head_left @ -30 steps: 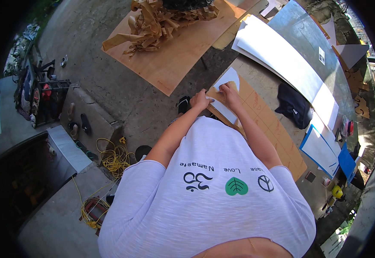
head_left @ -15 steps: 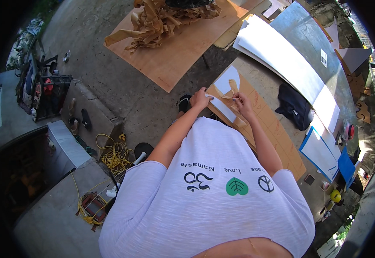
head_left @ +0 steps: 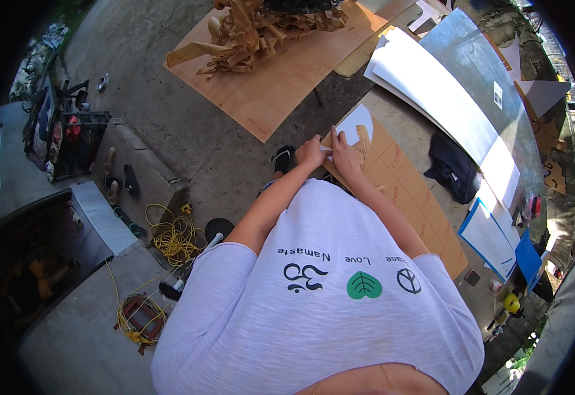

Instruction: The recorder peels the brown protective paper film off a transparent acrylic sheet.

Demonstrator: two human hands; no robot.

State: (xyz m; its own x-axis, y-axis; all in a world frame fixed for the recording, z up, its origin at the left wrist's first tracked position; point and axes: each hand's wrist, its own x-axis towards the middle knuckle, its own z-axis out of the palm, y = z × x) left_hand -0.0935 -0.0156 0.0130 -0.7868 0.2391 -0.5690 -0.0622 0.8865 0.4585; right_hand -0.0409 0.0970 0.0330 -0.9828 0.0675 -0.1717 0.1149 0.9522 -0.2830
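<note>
Over the far left end of a brown-papered board (head_left: 426,207) marked with lines and red writing, my two hands come close together. My left hand (head_left: 311,152) is closed on a flat white piece (head_left: 326,150), only a small bit of which shows. My right hand (head_left: 347,158) bends its fingers over the same piece from the other side; its fingertips are partly hidden. Beyond the knuckles lies a white shape (head_left: 358,121) with a curved edge. A loose strip of brown paper (head_left: 364,139) stands up just right of my right hand.
White sheets (head_left: 445,85), a dark cloth (head_left: 451,164) and a blue-edged white panel (head_left: 488,237) lie to the right. Crumpled brown paper (head_left: 251,36) sits on a brown sheet (head_left: 268,99) beyond. A yellow cord (head_left: 177,234) is coiled at the left on the ground.
My right hand has left the brown paper strip and moved left, up against my left hand. The white piece is now mostly covered by my hands.
</note>
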